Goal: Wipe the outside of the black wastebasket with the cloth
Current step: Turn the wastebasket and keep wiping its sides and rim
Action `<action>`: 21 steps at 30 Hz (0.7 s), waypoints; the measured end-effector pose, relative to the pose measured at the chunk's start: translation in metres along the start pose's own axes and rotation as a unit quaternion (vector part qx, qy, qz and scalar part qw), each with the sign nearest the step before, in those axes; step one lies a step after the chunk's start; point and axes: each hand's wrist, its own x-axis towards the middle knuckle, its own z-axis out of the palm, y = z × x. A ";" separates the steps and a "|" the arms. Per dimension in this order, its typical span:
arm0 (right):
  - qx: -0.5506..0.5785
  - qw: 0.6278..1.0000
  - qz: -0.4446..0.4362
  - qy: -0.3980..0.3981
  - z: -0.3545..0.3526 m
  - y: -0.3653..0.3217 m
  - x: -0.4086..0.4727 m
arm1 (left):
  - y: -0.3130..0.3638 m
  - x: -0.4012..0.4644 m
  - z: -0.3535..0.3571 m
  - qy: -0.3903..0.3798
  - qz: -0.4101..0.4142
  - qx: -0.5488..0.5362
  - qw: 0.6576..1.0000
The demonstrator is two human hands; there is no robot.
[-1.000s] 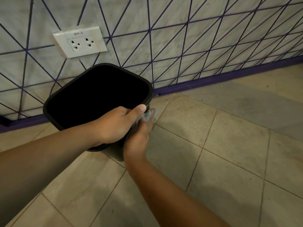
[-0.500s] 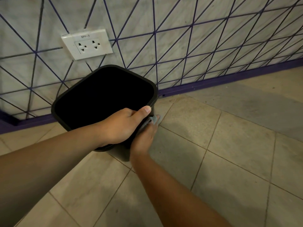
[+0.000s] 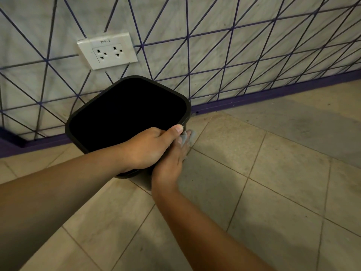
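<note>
Beige floor tiles [image 3: 273, 173] meet a marble wall [image 3: 234, 45] with a socket [image 3: 107, 50]. Against it stands the black wastebasket [image 3: 127, 112]; the left hand [image 3: 148, 149] grips its near rim, while the right hand [image 3: 170, 163] presses the grey cloth [image 3: 188, 135] flat-fingered against its right side.

Left hand [image 3: 148, 148] curled, right hand [image 3: 172, 159] flat

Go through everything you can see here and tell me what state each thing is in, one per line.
Wastebasket: open-topped, inside too dark to see, held at the rim.
Left hand: grips the near rim of the wastebasket.
Right hand: presses the cloth against the wastebasket's outer side.
Cloth: grey, bunched under the fingers, mostly hidden.
Wall socket: nothing plugged in.
</note>
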 end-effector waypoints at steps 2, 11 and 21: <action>-0.022 0.999 -0.037 -0.003 -0.006 0.009 -0.002 | -0.001 0.001 0.000 0.010 -0.001 0.011 1.000; -0.045 0.991 -0.122 -0.019 -0.004 0.014 -0.001 | -0.003 0.001 -0.002 -0.007 0.006 0.021 1.000; -0.039 0.996 0.066 -0.047 -0.041 0.076 0.052 | 0.000 -0.003 -0.003 0.004 -0.007 0.084 0.996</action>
